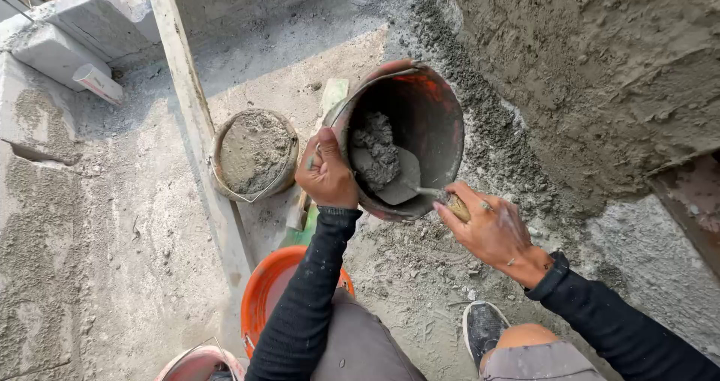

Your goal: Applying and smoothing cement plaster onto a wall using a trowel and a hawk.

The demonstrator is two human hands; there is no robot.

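My left hand (325, 175) grips the rim of a mortar-caked orange bucket (435, 118), holding it tilted toward me above the ground. My right hand (489, 227) holds the wooden handle of a trowel (399, 182), whose blade reaches inside the bucket under a lump of grey mortar (377, 152). Both arms wear dark sleeves.
A round pan of wet mortar (253, 154) sits on the ground to the left, beside a long wooden plank (196, 118). An empty orange bucket (262, 291) stands by my knee. A rough plastered wall (600, 73) rises on the right; concrete blocks (52, 43) lie at upper left. My shoe (482, 325) rests on mortar-strewn ground.
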